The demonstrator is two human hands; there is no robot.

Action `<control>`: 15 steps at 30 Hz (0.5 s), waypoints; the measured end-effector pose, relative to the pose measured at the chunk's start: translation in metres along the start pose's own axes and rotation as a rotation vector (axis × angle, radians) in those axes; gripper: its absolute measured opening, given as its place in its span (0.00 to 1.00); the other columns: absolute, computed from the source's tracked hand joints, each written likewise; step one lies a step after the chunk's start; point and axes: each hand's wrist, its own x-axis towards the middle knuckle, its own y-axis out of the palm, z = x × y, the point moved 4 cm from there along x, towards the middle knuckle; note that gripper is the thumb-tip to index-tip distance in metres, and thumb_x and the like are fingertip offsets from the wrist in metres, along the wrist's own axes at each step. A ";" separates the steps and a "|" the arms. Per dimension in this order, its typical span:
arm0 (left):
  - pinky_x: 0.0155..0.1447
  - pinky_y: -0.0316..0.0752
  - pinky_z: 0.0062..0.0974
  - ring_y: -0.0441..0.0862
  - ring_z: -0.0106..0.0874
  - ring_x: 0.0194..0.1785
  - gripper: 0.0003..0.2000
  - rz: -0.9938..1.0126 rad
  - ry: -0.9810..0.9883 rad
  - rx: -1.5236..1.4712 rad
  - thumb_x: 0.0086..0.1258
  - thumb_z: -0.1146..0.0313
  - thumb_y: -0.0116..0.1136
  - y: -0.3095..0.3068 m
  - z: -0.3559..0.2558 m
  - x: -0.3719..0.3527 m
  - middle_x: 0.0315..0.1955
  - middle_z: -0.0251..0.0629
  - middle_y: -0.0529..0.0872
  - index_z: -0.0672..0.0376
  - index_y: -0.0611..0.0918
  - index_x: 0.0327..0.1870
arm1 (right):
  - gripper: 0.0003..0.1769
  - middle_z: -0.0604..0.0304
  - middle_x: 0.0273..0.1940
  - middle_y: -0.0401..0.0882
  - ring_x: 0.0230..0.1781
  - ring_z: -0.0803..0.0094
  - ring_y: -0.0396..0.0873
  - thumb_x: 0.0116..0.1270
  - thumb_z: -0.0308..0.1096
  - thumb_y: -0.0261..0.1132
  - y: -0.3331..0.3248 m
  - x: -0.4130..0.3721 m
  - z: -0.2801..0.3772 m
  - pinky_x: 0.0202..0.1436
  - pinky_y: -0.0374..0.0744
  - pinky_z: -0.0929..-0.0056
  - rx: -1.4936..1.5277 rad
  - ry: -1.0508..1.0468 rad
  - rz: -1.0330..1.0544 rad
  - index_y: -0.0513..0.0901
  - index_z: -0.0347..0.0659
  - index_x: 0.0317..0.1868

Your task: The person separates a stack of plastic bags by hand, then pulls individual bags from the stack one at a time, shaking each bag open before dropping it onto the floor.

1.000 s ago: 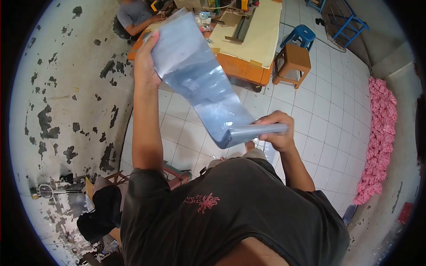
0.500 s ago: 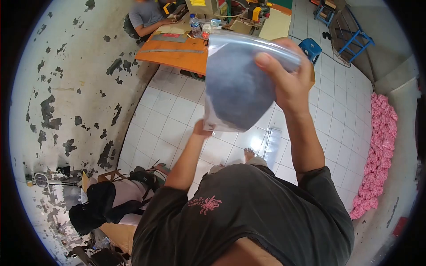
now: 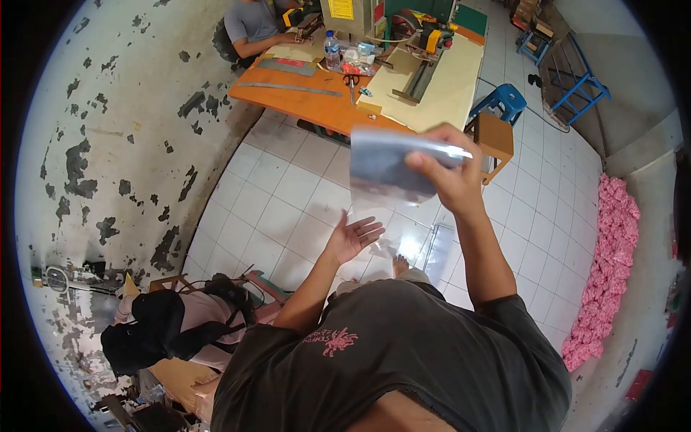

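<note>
My right hand (image 3: 455, 173) grips the top right edge of a bundle of clear plastic sheets (image 3: 389, 162), with its thumb pressed on the near face. Slightly blurred, the bundle bends over and looks dark blue-grey in its upper part, with a see-through lower edge. Below it, my left hand (image 3: 353, 239) is open, palm up and fingers spread, apart from the plastic. More clear plastic (image 3: 437, 252) lies on the tiled floor near my bare foot (image 3: 400, 265).
Ahead stands an orange-topped table (image 3: 288, 90) with scissors (image 3: 350, 85), a water bottle (image 3: 331, 52) and metal rulers. Another person (image 3: 252, 29) sits at its far left. A blue stool (image 3: 506, 103) and brown box (image 3: 493, 137) stand at right, pink bundles (image 3: 604, 273) along the wall.
My left hand has come off the plastic's lower corner and opened. The right hand has lowered the bundle, which now folds over and looks shorter. The view has shifted, showing more table.
</note>
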 end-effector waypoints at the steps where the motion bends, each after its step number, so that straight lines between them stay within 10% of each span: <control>1: 0.74 0.63 0.45 0.65 0.49 0.72 0.50 0.101 -0.010 -0.251 0.63 0.27 0.47 0.008 -0.007 -0.001 0.68 0.59 0.67 0.73 0.66 0.67 | 0.16 0.61 0.34 0.84 0.35 0.78 0.80 0.58 0.38 0.77 -0.002 -0.008 0.004 0.40 0.77 0.78 0.053 -0.031 0.035 0.84 0.36 0.39; 6: 0.72 0.65 0.45 0.69 0.47 0.69 0.45 0.101 -0.133 -0.298 0.67 0.32 0.47 0.017 -0.047 0.026 0.65 0.56 0.72 0.71 0.67 0.67 | 0.18 0.47 0.32 0.88 0.32 0.63 0.88 0.46 0.31 0.81 -0.003 -0.048 0.017 0.37 0.84 0.69 0.100 -0.166 0.313 0.87 0.32 0.36; 15: 0.64 0.75 0.45 0.81 0.42 0.58 0.21 -0.152 -0.069 -0.038 0.68 0.65 0.60 0.010 -0.080 0.084 0.54 0.47 0.82 0.64 0.76 0.60 | 0.17 0.54 0.39 0.88 0.37 0.61 0.88 0.54 0.29 0.77 0.011 -0.099 0.020 0.39 0.83 0.70 0.207 -0.252 0.641 0.86 0.36 0.44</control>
